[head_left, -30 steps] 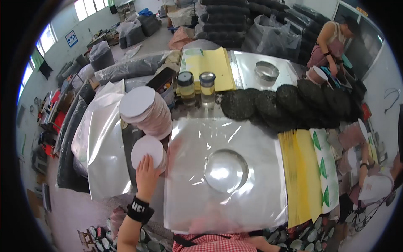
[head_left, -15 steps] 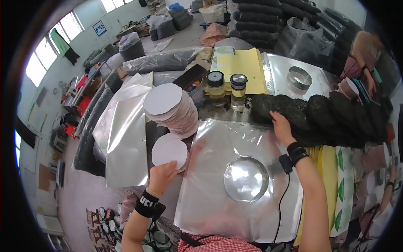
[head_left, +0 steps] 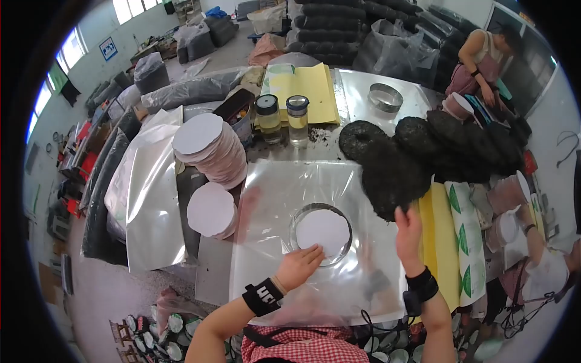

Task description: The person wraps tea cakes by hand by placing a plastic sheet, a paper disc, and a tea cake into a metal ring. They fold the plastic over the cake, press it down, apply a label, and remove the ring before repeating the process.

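My left hand [head_left: 301, 264] holds a round white paper disc [head_left: 324, 232] by its near edge, with the fingertips on it. The disc lies inside a metal ring [head_left: 348, 247] on a clear plastic sheet [head_left: 272, 193]. My right hand [head_left: 409, 236] grips the lower edge of a dark, round, fibrous pad [head_left: 394, 175], which hangs tilted over the sheet's right edge. More dark pads [head_left: 460, 145] lie overlapped behind it. Left of the sheet are a low stack of white discs [head_left: 212, 210] and a taller one [head_left: 209, 148].
Two lidded jars [head_left: 298, 121] stand behind the sheet, near yellow paper [head_left: 318, 91]. A second metal ring [head_left: 385, 98] rests on a shiny sheet farther back. Yellow sheets [head_left: 436, 254] lie at the right. Two other people [head_left: 478, 66] work at the right side.
My left hand has brought a white disc from the low stack into the ring. My right hand has drawn a dark pad from the pile toward me. The view has shifted right.
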A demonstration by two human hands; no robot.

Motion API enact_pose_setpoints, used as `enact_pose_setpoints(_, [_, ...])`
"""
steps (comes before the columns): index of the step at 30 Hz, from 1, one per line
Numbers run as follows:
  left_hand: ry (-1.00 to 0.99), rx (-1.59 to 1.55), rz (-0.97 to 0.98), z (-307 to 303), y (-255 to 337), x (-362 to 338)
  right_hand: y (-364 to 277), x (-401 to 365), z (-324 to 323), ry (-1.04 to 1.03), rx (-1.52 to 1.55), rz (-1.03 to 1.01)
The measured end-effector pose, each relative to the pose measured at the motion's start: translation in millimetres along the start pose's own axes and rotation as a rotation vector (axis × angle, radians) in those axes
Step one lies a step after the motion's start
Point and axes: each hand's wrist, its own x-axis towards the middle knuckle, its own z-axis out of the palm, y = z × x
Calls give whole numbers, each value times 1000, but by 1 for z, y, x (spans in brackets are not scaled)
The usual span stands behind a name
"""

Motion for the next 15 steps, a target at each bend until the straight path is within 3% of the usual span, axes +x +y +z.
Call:
enact_pose_setpoints(3, [-25,-118,-28,-26,9,-13,-20,-45,29,-403,-636,-723])
enact_pose_setpoints(5, [-411,-229,-31,-46,19,-27,40,-84,47,-639,-864,-833])
enact_pose_setpoints(6, [-236,-210,67,-48,18,-33,34,-84,50,-623,-859,-846])
enact_pose_setpoints(7, [-231,-189,74,-47,4,-26,18,-81,52,-620,-738,-767])
enact_pose_setpoints(9, [41,-129,-31,-41,-18,-10,-15,-73,56,-635,-607,-652])
enact_pose_setpoints(11, [-235,-143,-270,-64,-27,52,-46,-32,73,-686,-700,-462])
enact_pose_setpoints(12, [-243,-154,-263,-52,-27,59,-37,-34,84,-681,-704,-447])
enact_pose_setpoints(14, [-630,144,-400,-17,-31,70,10,-29,116,-775,-1215,-292])
enact_pose_setpoints(15, [-634,181,-394,-7,-28,69,44,-37,125,-599,-1253,-454])
